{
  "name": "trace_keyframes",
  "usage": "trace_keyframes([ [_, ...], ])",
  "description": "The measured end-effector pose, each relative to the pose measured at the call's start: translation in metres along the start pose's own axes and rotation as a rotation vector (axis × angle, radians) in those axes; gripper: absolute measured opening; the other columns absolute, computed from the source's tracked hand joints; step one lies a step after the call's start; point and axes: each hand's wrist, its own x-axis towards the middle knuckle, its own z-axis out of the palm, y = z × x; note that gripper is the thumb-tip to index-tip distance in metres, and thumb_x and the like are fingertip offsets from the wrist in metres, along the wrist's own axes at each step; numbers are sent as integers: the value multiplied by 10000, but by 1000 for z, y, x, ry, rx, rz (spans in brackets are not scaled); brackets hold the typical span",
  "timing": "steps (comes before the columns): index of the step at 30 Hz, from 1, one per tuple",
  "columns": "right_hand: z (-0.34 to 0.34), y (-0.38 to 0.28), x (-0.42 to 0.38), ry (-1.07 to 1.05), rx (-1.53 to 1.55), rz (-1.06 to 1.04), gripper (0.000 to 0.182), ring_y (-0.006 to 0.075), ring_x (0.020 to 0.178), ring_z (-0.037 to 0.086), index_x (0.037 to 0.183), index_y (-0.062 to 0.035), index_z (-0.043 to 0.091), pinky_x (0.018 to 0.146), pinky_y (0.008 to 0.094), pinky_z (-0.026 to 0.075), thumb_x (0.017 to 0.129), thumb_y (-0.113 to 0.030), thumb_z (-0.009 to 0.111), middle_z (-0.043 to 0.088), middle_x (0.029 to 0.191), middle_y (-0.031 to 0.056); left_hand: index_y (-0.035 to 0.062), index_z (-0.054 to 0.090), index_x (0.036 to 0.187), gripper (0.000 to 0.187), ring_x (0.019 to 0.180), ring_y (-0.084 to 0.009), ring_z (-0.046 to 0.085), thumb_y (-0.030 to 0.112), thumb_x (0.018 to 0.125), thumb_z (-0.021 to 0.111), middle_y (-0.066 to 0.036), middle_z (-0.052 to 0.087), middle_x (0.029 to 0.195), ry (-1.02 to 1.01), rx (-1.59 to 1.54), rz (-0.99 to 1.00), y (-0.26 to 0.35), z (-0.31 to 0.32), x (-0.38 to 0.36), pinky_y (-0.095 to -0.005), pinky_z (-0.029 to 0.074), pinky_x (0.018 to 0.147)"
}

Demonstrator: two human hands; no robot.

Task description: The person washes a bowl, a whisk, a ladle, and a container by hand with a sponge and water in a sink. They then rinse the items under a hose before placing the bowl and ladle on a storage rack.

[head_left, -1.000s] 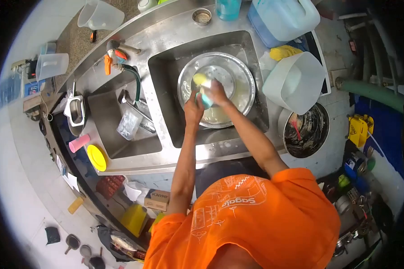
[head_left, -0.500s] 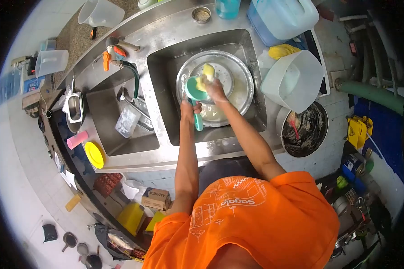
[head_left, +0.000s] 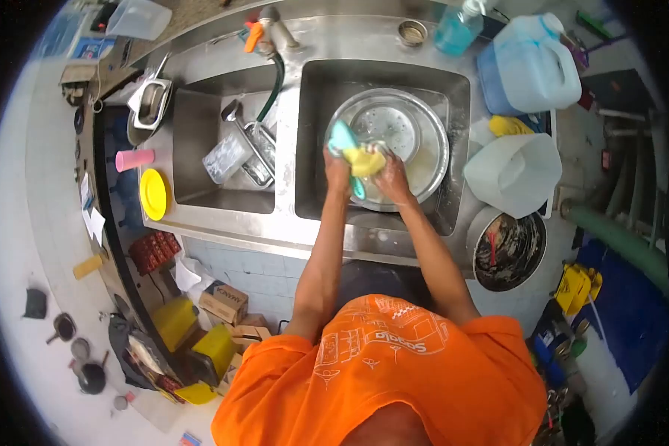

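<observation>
My left hand (head_left: 337, 174) is closed on a teal scoop (head_left: 342, 137), whose handle end pokes out below. The scoop is tilted and its bowl shows edge-on. My right hand (head_left: 392, 181) grips a yellow sponge (head_left: 366, 161) with suds on it, pressed against the scoop. Both hands are above a round metal basin (head_left: 440, 152) standing in the right-hand sink (head_left: 312, 97). Cloudy water lies in the basin, along with a round metal piece (head_left: 394, 130).
The left sink holds a ladle (head_left: 233, 111) and a clear plastic container (head_left: 227, 157). A yellow plate (head_left: 154, 195) and pink cup (head_left: 134, 160) stand on the left edge. At right are a blue-liquid jug (head_left: 524, 70), a translucent container (head_left: 509, 171) and a dirty pot (head_left: 490, 271).
The camera view has shifted, so the sinks appear further right. The scoop has turned from showing its round opening to edge-on, and the sponge has come down against it.
</observation>
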Motion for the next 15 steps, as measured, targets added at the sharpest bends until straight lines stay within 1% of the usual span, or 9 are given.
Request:
trace_keyframes([
  [1,-8,0,-9,-15,-33,-104,368,376,971,589,1088,12,541,827,406,465,749,-92,640,601,1036,219,100,413,1233,314,716,-106,530,266,968,384,-34,536,888,-55,-379,-104,2,-19,8,-264,476,612],
  [3,-28,-14,-31,-32,-25,38,360,340,938,603,1069,34,547,810,379,473,752,-112,636,613,1012,206,95,440,1042,237,541,-92,474,311,983,361,-16,480,725,-64,-461,-32,13,-69,15,-238,473,486],
  [5,-42,-30,-45,-35,-22,181,359,305,905,618,1049,57,553,792,353,480,755,-132,632,624,987,193,53,435,1147,330,646,-159,555,327,970,386,-85,556,925,134,-269,128,19,-136,38,-308,506,553],
  [6,-47,-35,-56,-20,218,445,347,287,916,613,1046,63,554,811,338,474,762,-125,620,622,985,188,41,439,1182,343,698,-196,581,293,956,381,-110,554,1031,52,-135,345,-28,-192,69,-329,508,577],
  [7,-53,-37,-68,10,456,709,335,268,927,608,1042,69,556,830,324,468,769,-118,608,620,983,183,16,485,1124,303,695,-199,583,223,934,371,-114,569,961,197,-225,91,3,-210,73,-322,495,576],
  [9,-64,-35,-88,100,534,706,311,249,912,583,1028,48,565,828,331,457,772,-125,604,604,971,141,-10,532,1051,269,696,-199,585,179,883,441,-119,583,888,122,-351,-58,-14,-260,100,-333,484,579],
  [11,-77,-47,-94,191,621,682,287,230,897,559,1014,27,574,827,338,447,775,-132,600,587,958,100,-30,562,1001,266,700,-198,586,166,823,534,-121,594,841,131,-240,-3,-85,-307,153,-343,475,578],
  [13,-109,-96,-90,237,-3,521,256,249,935,550,979,36,579,870,344,437,794,-139,597,555,1035,125,-22,568,1019,291,729,-199,590,167,797,570,-115,599,860,160,-185,-101,-132,-332,195,-350,476,587],
  [15,-152,-115,-99,160,-615,63,256,326,1125,475,1056,-133,600,944,368,414,820,-42,561,507,1150,165,-14,574,1036,324,758,-201,593,169,771,606,-110,603,879,198,-145,-206,-141,-322,200,-357,477,595],
])
